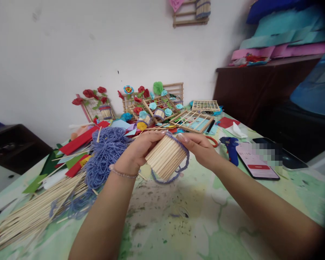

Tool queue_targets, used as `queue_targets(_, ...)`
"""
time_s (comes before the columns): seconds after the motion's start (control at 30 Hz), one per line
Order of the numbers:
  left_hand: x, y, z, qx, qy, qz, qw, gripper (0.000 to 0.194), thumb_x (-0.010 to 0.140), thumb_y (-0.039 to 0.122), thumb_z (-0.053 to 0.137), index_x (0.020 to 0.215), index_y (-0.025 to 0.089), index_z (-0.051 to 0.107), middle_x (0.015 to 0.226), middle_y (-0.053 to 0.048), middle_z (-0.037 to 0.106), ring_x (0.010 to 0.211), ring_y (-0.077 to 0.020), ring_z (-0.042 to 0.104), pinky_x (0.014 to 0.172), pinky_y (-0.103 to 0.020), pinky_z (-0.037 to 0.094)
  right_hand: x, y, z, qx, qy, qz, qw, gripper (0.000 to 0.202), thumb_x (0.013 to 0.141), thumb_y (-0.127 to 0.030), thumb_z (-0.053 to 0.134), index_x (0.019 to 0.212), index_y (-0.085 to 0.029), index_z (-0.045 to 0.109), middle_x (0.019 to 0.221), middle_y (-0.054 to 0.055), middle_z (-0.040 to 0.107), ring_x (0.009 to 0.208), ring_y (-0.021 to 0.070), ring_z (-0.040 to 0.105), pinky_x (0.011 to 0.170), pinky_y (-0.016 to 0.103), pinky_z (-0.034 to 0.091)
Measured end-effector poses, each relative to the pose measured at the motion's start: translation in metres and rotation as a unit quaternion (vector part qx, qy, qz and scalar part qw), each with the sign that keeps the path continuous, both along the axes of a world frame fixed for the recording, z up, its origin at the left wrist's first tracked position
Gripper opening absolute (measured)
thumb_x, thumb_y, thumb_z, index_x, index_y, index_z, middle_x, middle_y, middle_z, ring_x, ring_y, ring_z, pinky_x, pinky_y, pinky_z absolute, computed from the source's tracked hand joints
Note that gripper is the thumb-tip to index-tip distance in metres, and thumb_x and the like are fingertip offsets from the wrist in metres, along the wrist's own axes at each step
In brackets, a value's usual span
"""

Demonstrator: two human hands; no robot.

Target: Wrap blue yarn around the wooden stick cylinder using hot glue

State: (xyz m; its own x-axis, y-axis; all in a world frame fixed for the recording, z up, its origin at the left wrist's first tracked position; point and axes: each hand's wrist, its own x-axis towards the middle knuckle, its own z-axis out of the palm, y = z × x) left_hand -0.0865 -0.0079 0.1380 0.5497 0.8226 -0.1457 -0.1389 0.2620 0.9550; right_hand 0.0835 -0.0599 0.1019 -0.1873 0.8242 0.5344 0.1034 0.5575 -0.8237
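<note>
A small basket of pale wooden sticks [167,157] is held tilted above the table, between my two hands. Purple yarn [188,160] runs along its upper edge and hangs in a loop below it. My left hand [144,146] grips the basket's left side, thumb at the top edge. On the upper right, the fingers of my right hand [197,144] pinch the yarn-trimmed edge. Left of the basket lies a large heap of purple yarn [105,153]. Whether the basket is hollow cannot be seen from this side.
Loose wooden sticks [40,206] spread across the left. A blue glue gun [231,150], a lit phone [257,162] and a dark phone [281,153] lie right. Behind stand stick frames with paper flowers [157,87], near a stick lattice [193,121]. A knife [0,213] lies far left.
</note>
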Motion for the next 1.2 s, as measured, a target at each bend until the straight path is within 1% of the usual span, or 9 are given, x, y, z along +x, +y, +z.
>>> queue_targets(0.1,-0.002,0.001,0.000,0.003,0.005,-0.011,1.000,0.011,0.066,0.020,0.067,0.066,0.012,0.059,0.060,-0.002,0.060,0.055,-0.0141,0.057,0.056,-0.027,0.044,0.000,0.002,-0.002,-0.010,0.014,0.002,1.000,0.037,0.086,-0.050,0.050,0.080,-0.017,0.067,0.076,0.002,0.059,0.069,0.0116,0.051,0.059,0.022,0.042)
queue_targets(0.27,-0.004,0.000,0.001,0.033,0.013,0.010,0.999,0.009,0.064,0.019,0.066,0.068,0.012,0.062,0.063,-0.003,0.062,0.056,-0.0133,0.056,0.055,-0.025,0.044,0.001,0.003,-0.002,-0.009,0.023,-0.032,0.999,0.036,0.083,-0.050,0.055,0.071,-0.017,0.064,0.068,0.001,0.054,0.064,0.0104,0.047,0.056,0.022,0.039)
queue_targets(0.43,-0.005,-0.001,0.003,0.051,0.022,0.017,0.998,0.008,0.066,0.019,0.065,0.070,0.013,0.065,0.064,-0.002,0.063,0.056,-0.0133,0.056,0.056,-0.026,0.044,0.001,0.003,0.001,0.004,0.051,-0.014,0.999,0.038,0.083,-0.051,0.054,0.069,-0.017,0.061,0.068,0.001,0.057,0.066,0.0110,0.051,0.062,0.025,0.043)
queue_targets(0.57,-0.004,-0.002,0.004,0.060,0.024,0.023,0.998,0.009,0.065,0.019,0.067,0.071,0.013,0.066,0.065,-0.003,0.064,0.058,-0.0143,0.057,0.058,-0.026,0.045,0.001,0.002,0.004,0.009,0.051,-0.018,0.999,0.036,0.086,-0.046,0.053,0.067,-0.017,0.061,0.066,0.001,0.058,0.063,0.0099,0.051,0.062,0.024,0.043)
queue_targets(0.67,-0.004,-0.003,0.004,0.059,0.021,0.016,0.998,0.009,0.065,0.020,0.068,0.071,0.013,0.066,0.066,-0.004,0.064,0.060,-0.0147,0.058,0.058,-0.026,0.046,0.002,0.002,0.006,0.012,0.059,-0.017,0.998,0.036,0.087,-0.045,0.053,0.065,-0.016,0.059,0.063,0.000,0.056,0.060,0.0087,0.049,0.060,0.023,0.041)
queue_targets(0.83,-0.005,-0.004,0.005,0.056,0.033,0.005,0.998,0.010,0.066,0.022,0.068,0.066,0.013,0.064,0.063,-0.003,0.063,0.055,-0.0141,0.056,0.054,-0.026,0.045,0.001,0.004,0.008,-0.011,0.072,-0.034,0.997,0.040,0.085,-0.047,0.054,0.059,-0.016,0.055,0.057,-0.002,0.052,0.055,0.0078,0.045,0.055,0.023,0.036)
queue_targets(1.0,-0.004,-0.004,0.005,0.070,0.026,0.005,0.997,0.009,0.065,0.020,0.069,0.064,0.013,0.064,0.060,-0.002,0.062,0.052,-0.0127,0.055,0.052,-0.024,0.044,0.001,0.006,0.006,-0.033,0.090,-0.030,0.995,0.038,0.084,-0.046,0.057,0.059,-0.016,0.054,0.056,-0.002,0.051,0.053,0.0071,0.044,0.054,0.023,0.034)
queue_targets(1.2,-0.005,-0.004,0.007,0.076,0.033,-0.008,0.997,0.013,0.067,0.021,0.068,0.075,0.011,0.067,0.065,-0.005,0.065,0.059,-0.0162,0.060,0.057,-0.027,0.049,0.001,0.007,0.005,-0.021,0.099,-0.024,0.995,0.038,0.085,-0.044,0.056,0.059,-0.016,0.053,0.055,-0.003,0.051,0.053,0.0064,0.044,0.053,0.022,0.034)
